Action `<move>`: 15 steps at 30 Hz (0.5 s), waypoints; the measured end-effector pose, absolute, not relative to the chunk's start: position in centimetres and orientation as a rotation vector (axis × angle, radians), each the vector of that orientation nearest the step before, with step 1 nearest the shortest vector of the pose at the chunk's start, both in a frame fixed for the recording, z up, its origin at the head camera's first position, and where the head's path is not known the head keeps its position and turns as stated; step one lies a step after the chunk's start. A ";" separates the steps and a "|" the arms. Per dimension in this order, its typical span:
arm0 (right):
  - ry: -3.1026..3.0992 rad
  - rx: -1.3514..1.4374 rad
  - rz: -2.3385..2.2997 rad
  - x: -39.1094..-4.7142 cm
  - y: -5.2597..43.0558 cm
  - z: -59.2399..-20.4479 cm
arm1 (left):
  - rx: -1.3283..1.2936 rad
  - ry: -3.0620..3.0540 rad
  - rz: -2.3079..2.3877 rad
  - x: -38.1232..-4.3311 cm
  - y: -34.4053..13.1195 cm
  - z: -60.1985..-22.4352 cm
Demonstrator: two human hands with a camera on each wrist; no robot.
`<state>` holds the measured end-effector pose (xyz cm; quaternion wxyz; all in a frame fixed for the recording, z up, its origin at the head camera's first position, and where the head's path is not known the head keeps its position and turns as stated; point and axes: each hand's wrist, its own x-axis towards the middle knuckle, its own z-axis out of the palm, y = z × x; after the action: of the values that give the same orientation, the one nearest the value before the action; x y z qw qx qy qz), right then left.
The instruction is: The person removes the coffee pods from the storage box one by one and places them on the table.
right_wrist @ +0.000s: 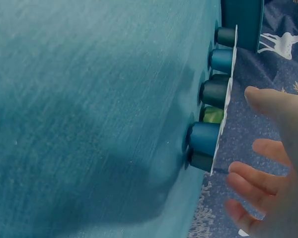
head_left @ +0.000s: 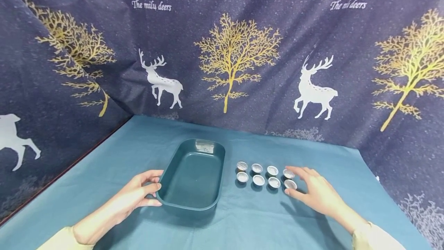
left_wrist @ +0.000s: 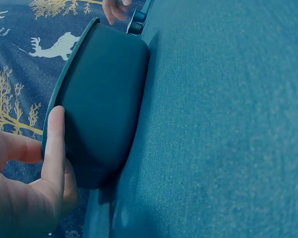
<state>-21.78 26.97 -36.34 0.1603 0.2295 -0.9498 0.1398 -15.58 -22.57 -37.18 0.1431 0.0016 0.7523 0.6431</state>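
A dark teal rectangular tub (head_left: 192, 180) sits on the cloth-covered table, with a silvery patch on its far inner wall. My left hand (head_left: 138, 192) touches its left rim with fairly straight fingers; the left wrist view shows a fingertip (left_wrist: 57, 114) against the outer wall. To the tub's right, several coffee capsules (head_left: 258, 180) stand in two rows, foil lids up. Seen from the right wrist, their bodies are blue (right_wrist: 205, 138), dark green and light green. My right hand (head_left: 313, 190) hovers at the rightmost pair, thumb and forefinger spread around them, holding nothing.
Teal cloth (head_left: 152, 138) covers the table. A dark blue curtain (head_left: 194, 41) with white deer and golden trees hangs behind and along the left side, meeting the table's far edge.
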 end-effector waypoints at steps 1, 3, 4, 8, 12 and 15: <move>-2.720 0.646 0.397 -21.6 26.9 -36.3 | 0.006 2.173 1.847 -15.6 -22.6 -37.2; -2.725 0.639 0.394 -21.3 26.8 -36.3 | 0.010 2.201 1.808 -15.7 -22.7 -37.1; -2.728 0.637 0.394 -21.2 26.7 -36.3 | 0.011 2.226 1.778 -15.7 -22.7 -37.0; -2.738 0.633 0.394 -20.7 26.1 -36.1 | 0.035 2.381 1.610 -16.0 -23.1 -36.4; -2.760 0.628 0.402 -20.3 25.3 -35.9 | 0.139 2.579 1.420 -16.1 -23.6 -35.9; -2.784 0.630 0.404 -19.6 24.8 -36.0 | 0.249 2.771 1.248 -15.8 -23.6 -35.7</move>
<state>-19.59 24.84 -35.99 0.1289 0.2166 -0.9577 0.1388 -15.84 -23.64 -35.67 0.0464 0.0814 0.9078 0.4087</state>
